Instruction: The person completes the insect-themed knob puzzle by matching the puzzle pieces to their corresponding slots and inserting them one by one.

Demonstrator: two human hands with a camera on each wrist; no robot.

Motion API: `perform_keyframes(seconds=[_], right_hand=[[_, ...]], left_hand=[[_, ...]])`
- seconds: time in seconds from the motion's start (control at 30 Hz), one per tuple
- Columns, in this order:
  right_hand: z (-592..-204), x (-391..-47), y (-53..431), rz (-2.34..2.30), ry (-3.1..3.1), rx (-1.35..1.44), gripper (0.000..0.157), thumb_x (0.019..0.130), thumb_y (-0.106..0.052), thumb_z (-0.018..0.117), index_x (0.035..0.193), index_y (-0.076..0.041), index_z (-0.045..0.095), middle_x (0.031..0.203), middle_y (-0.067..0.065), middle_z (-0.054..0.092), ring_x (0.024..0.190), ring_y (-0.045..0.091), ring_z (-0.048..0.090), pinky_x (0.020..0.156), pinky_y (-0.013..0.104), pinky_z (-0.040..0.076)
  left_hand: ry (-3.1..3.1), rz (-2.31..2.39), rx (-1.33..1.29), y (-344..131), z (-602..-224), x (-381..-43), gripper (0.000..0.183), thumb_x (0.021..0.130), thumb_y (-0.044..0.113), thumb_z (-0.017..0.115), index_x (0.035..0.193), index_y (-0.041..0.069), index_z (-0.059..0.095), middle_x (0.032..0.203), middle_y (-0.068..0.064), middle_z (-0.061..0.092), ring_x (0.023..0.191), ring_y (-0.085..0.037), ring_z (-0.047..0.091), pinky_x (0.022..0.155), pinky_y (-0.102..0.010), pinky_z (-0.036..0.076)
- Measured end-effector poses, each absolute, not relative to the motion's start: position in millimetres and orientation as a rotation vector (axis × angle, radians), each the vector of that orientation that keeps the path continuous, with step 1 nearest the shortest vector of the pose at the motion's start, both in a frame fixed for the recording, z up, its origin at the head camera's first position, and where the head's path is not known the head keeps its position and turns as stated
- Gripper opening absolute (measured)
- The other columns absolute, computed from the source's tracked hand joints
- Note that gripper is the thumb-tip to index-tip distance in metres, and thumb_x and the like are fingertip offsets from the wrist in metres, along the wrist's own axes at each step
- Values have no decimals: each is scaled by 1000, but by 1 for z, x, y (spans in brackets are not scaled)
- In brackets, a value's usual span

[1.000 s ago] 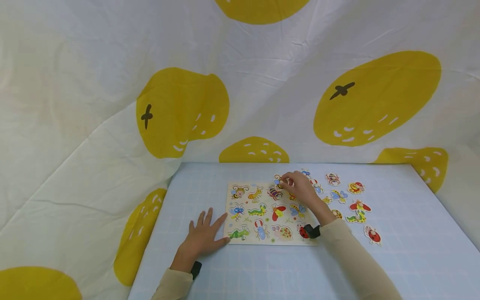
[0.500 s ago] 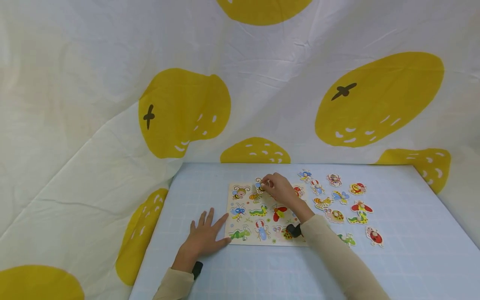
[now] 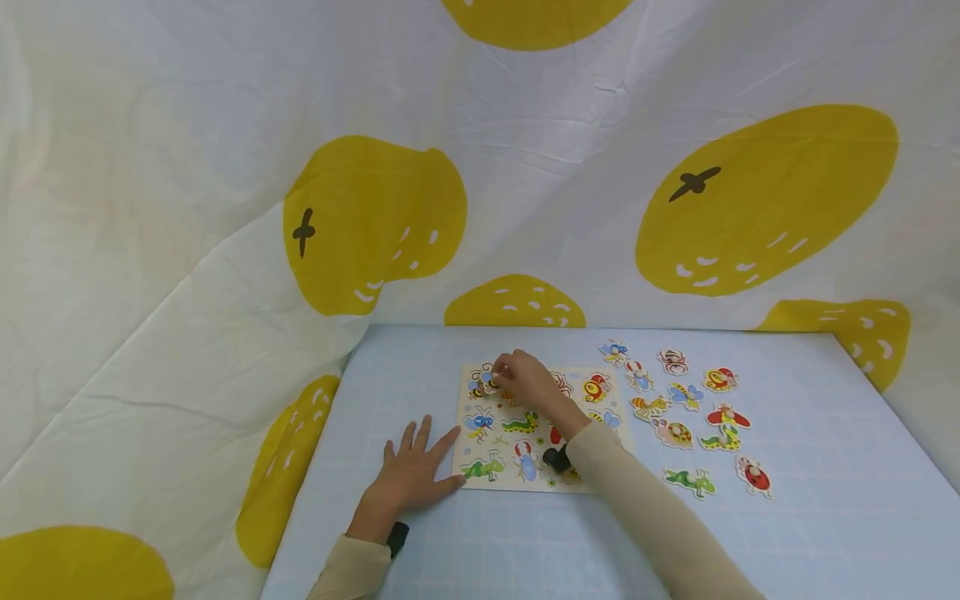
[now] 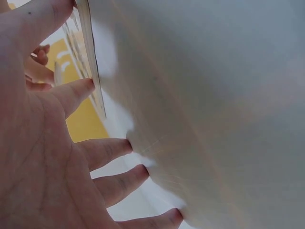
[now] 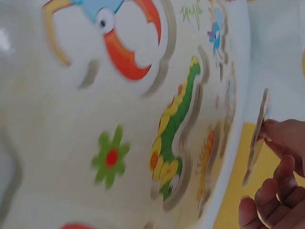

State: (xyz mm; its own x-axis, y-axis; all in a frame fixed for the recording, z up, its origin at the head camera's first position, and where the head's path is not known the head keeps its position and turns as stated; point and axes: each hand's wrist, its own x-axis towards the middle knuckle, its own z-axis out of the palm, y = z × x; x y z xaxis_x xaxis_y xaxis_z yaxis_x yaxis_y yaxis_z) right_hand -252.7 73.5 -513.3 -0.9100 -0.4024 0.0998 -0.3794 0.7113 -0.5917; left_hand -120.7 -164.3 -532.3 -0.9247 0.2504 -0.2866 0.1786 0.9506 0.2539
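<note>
A pale insect puzzle board (image 3: 495, 446) with cut-out shapes lies on the table. My right hand (image 3: 528, 383) pinches a bee puzzle piece (image 3: 487, 377) above the board's far left corner, beside the bee-shaped recess. In the right wrist view the bee piece (image 5: 257, 133) stands tilted on edge between thumb and fingers, apart from the board (image 5: 71, 157). My left hand (image 3: 412, 471) lies spread on the table, thumb and index fingertip at the board's left edge. The left wrist view shows these fingertips against the board's side (image 4: 88, 43), the other fingertips on the cloth.
Several loose pieces lie right of the board, among them a ladybug (image 3: 753, 475), a grasshopper (image 3: 690, 481), a snail (image 3: 675, 433) and a spider (image 3: 672, 361). Behind the pale blue table (image 3: 840, 533) hangs a white curtain (image 3: 555, 208) with yellow fruit shapes.
My right hand has carried the bee piece leftward from the board's far right part to its far left corner. The left hand has kept its place.
</note>
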Motion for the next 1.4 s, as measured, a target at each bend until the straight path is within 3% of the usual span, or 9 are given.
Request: perform_keyframes(seconds=[0.33,0.6,1.4], right_hand=[[-516,-256,49,-844,2923,-659,10,96,-18,69,101,-11,72,89,2,59,75,16,54,70,34,51],[-523,-256,42,-718,2929,-578,12,95,-20,70,102,-11,73,90,0,59,77,13,54,69,29,51],[-526,-254,30,-668,2976,-526,9,94,-18,68,95,-10,73,82,0,57,70,15,53,61,30,48]], left_hand=[[2778,324,315,-162,-530,-120,80,90,64,61,157,33,32,164,-20,14,148,-47,12,108,-75,14],[2780,344,323,-160,-525,-118,79,90,62,62,157,32,34,164,-21,16,147,-47,13,108,-75,15],[2797,334,330,-161,-522,-115,78,91,61,62,157,31,34,163,-21,17,147,-48,14,107,-76,16]])
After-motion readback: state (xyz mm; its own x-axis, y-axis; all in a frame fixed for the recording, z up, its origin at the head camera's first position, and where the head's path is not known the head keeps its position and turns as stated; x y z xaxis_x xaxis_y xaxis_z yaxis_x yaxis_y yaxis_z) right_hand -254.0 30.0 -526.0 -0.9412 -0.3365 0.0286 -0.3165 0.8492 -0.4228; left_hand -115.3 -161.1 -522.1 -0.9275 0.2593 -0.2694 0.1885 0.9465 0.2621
